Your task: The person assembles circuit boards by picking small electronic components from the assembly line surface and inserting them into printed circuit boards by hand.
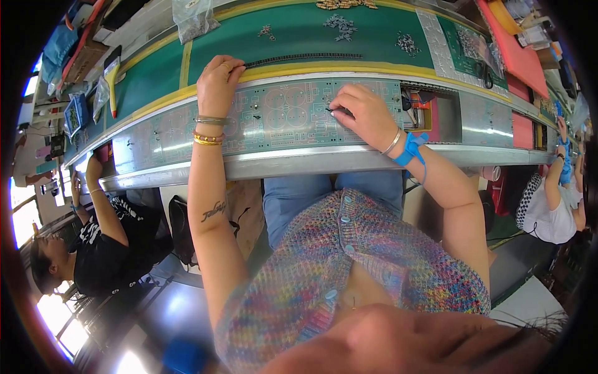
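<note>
Currently left hand (218, 84) pinches the near end of a black strip (303, 58), which lies along the green belt (374, 43) just beyond the yellow edge. Right hand (364, 115) rests on the board (280, 115), fingertips pressed together on a small dark part (330, 110). Blue strap (411, 148) circles the right wrist. Loose part piles (340, 25) sit farther back on belt.

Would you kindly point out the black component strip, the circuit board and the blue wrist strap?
black component strip (305, 58), head view, middle of the strip.
circuit board (283, 115), head view, bare centre.
blue wrist strap (411, 148), head view, band at wrist.
</note>
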Demonstrator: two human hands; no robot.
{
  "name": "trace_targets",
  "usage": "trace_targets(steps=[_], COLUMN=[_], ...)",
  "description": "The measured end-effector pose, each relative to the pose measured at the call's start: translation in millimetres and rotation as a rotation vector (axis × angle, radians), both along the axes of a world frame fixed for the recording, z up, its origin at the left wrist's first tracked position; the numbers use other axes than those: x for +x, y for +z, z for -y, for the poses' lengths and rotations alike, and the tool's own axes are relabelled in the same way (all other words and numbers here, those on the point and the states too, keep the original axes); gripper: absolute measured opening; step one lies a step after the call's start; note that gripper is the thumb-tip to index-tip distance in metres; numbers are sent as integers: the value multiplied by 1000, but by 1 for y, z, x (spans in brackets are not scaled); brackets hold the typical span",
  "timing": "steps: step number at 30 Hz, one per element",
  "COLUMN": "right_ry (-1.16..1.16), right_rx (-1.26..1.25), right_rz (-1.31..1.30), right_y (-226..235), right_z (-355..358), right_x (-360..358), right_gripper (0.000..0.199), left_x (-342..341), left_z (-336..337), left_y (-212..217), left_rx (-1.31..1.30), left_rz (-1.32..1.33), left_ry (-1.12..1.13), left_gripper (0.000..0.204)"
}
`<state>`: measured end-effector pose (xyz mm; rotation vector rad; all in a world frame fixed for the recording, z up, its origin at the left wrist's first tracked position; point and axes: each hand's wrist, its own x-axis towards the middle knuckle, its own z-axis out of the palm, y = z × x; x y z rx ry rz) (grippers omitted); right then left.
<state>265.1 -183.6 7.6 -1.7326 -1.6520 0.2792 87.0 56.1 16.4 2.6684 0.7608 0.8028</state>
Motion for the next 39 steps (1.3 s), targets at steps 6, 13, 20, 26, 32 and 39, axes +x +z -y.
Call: trace_targets(steps=[6, 13, 20, 26, 32, 39], right_ry=[-5, 71, 65, 73, 48, 22], right_rx=[15, 101, 73, 56, 55, 15], right_rz=[38, 267, 317, 323, 309, 168], right_y=[-2, -7, -6, -3, 10, 25], right_z=[-1, -1, -3, -1, 12, 44], right_x=[-1, -2, -3, -1, -9, -22], right_gripper=[14, 13, 12, 13, 20, 26], left_x=[-4, -49, -115, -138, -137, -135], left_z=[8, 15, 9, 8, 7, 7], left_y=[6, 22, 19, 12, 7, 8], left_rx=[-40, -195, -260, -334, -204, -140], left_rz=[85, 192, 135, 9, -79, -128], left_ry=[37, 116, 120, 118, 100, 111], left_gripper=[10, 10, 11, 14, 14, 12])
